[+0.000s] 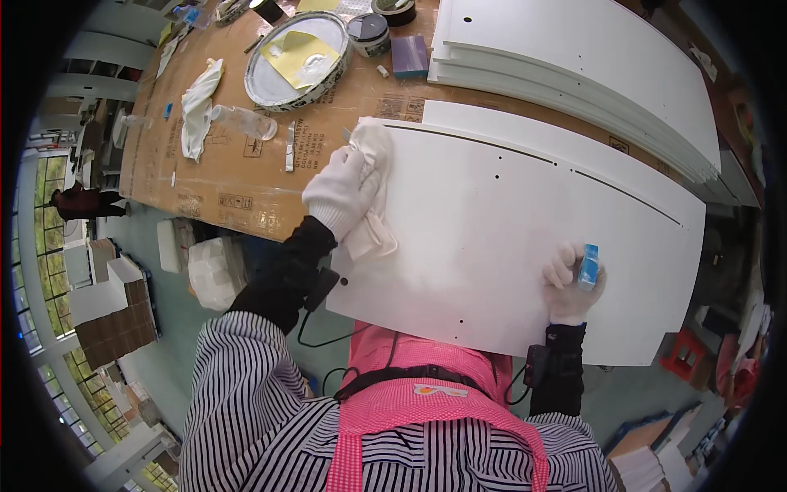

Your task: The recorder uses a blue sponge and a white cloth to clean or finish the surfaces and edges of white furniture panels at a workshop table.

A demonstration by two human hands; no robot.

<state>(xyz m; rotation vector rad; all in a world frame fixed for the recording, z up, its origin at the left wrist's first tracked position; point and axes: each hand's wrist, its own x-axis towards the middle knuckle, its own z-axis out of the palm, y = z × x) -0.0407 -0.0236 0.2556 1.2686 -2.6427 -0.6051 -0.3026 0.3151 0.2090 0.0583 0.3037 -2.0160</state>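
A large white panel with small drilled holes and a dark groove along its far edge lies flat in front of me. My left hand, in a white knit glove, is closed on a white cloth at the panel's left edge. The cloth drapes down over that edge, and a small greyish tip sticks out beside it. Over the panel's right part, my right hand, also gloved, has its fingers curled around a small blue block, whose whitish lower end shows. Whether this hand touches the panel I cannot tell.
Several white panels are stacked at the far right. On the cardboard-covered table are a round lid with yellow sandpaper, a grey jar, a purple block, a clear bottle, a crumpled cloth and a metal strip.
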